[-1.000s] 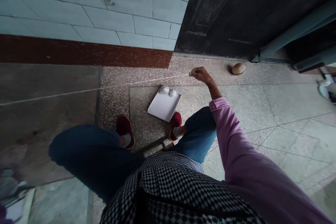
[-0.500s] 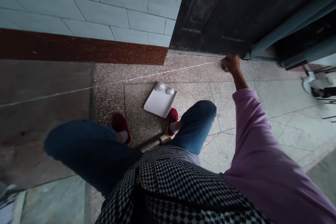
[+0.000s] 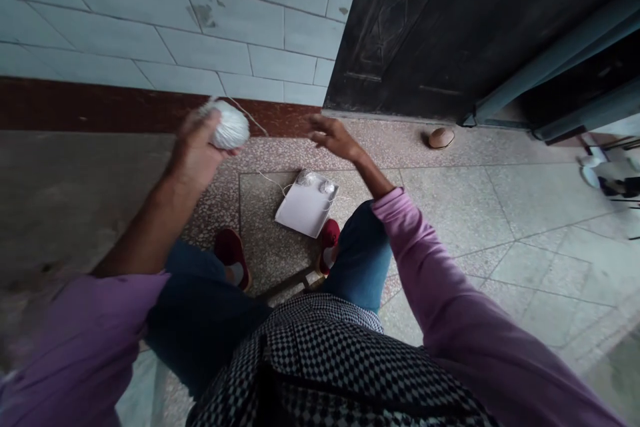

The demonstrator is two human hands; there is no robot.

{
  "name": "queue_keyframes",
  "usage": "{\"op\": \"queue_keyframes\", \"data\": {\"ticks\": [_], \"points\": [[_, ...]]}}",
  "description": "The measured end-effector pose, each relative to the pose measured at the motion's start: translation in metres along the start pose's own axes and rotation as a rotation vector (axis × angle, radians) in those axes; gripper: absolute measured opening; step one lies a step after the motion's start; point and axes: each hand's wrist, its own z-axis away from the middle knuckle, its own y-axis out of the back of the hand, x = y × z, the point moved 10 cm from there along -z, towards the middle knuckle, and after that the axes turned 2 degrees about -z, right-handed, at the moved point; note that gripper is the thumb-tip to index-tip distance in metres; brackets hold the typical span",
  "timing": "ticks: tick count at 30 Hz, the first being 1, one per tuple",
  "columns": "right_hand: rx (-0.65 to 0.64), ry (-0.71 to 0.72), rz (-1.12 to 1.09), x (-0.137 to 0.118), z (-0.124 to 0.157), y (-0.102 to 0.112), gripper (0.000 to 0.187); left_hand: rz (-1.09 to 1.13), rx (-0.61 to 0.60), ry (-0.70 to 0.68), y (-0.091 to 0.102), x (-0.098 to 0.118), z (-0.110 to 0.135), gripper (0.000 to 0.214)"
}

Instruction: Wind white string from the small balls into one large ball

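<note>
My left hand, raised at the left near the wall base, is closed around a ball of white yarn. A loose strand trails from the ball down to the right. My right hand is in the air right of the ball, fingers stretched and slightly blurred, with nothing visible in them. On the floor between my feet lies a shallow white box, holding two smaller white balls at its far edge; thin strands curl around it. By the door sits a rounded tan object whose kind I cannot make out.
A pale tiled wall with a dark red skirting stands ahead. A dark door is at the upper right. My red shoes rest either side of the box. Objects with thin rods stand far right.
My right hand has left the rounded object by the door and moved left. My left hand has come into view with the yarn ball. The taut strand across the floor now hangs loose.
</note>
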Motion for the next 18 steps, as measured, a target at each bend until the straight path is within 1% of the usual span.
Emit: {"op": "queue_keyframes", "data": {"ticks": [1, 2, 4, 6, 7, 9, 11, 12, 13, 15, 16, 17, 18], "points": [[-0.040, 0.001, -0.121, -0.007, -0.005, -0.028, 0.044, 0.014, 0.043, 0.084, -0.004, -0.018, 0.001, 0.091], [-0.070, 0.001, -0.220, -0.012, -0.008, -0.052, 0.047, 0.006, 0.049, 0.141, -0.011, -0.031, 0.003, 0.091], [-0.107, -0.028, -0.357, -0.017, -0.011, -0.089, 0.050, -0.010, 0.029, 0.202, -0.023, -0.045, 0.008, 0.090], [-0.136, -0.080, -0.378, -0.014, -0.011, -0.112, 0.038, -0.025, -0.021, 0.213, -0.030, -0.048, 0.011, 0.090], [-0.153, -0.103, -0.369, -0.012, -0.010, -0.120, 0.031, -0.025, -0.046, 0.213, -0.032, -0.048, 0.011, 0.090], [-0.193, -0.131, -0.351, -0.006, -0.009, -0.127, 0.027, -0.017, -0.091, 0.208, -0.035, -0.047, 0.009, 0.088], [-0.198, -0.134, -0.338, 0.000, -0.008, -0.123, 0.028, -0.007, -0.139, 0.204, -0.041, -0.049, 0.006, 0.086], [-0.160, -0.122, -0.323, 0.003, -0.009, -0.114, 0.027, -0.004, -0.160, 0.202, -0.044, -0.050, 0.005, 0.085], [-0.089, -0.099, -0.302, 0.005, -0.010, -0.101, 0.025, -0.003, -0.175, 0.202, -0.046, -0.051, 0.005, 0.085], [0.094, -0.030, -0.265, 0.007, -0.011, -0.070, 0.022, -0.014, -0.191, 0.208, -0.049, -0.052, 0.006, 0.086], [0.170, 0.004, -0.255, 0.007, -0.010, -0.057, 0.023, -0.033, -0.195, 0.216, -0.049, -0.052, 0.007, 0.087], [0.211, 0.031, -0.248, 0.008, -0.009, -0.049, 0.027, -0.067, -0.201, 0.224, -0.049, -0.052, 0.009, 0.088], [0.212, 0.053, -0.240, 0.008, -0.009, -0.046, 0.033, -0.119, -0.214, 0.229, -0.049, -0.051, 0.010, 0.087]]}}
